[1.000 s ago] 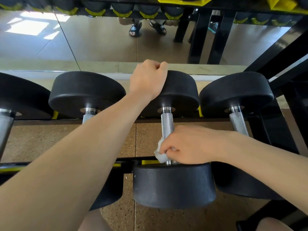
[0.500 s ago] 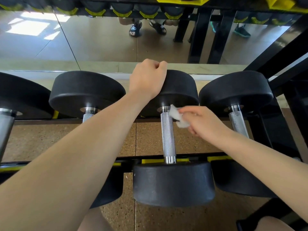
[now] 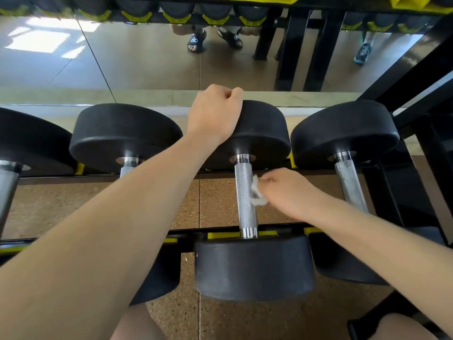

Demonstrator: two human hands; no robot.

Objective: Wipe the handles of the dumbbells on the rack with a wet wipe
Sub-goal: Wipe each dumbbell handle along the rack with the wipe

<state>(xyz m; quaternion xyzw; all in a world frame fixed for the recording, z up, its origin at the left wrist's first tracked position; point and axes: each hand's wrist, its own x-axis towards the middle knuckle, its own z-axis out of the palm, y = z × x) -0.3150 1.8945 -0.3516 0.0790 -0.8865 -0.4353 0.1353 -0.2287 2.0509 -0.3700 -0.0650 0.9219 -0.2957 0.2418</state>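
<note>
A black dumbbell lies on the rack in the middle, its knurled steel handle [image 3: 245, 197] running toward me. My left hand [image 3: 214, 115] grips the top of its far black head [image 3: 264, 133], fingers curled over the rim. My right hand [image 3: 285, 190] pinches a crumpled white wet wipe [image 3: 257, 192] and holds it against the right side of the handle, about halfway along. The near head [image 3: 255, 268] sits in front of the rail.
More dumbbells flank it: one on the left [image 3: 122, 136], one on the right with a steel handle [image 3: 349, 185], another at the far left edge [image 3: 27, 143]. The rack's black and yellow rail [image 3: 220, 235] crosses the front. A mirror [image 3: 147, 57] stands behind.
My right hand with the wipe slid from the handle's near end up to the far end, then back down to the middle. My left hand stayed on the far head.
</note>
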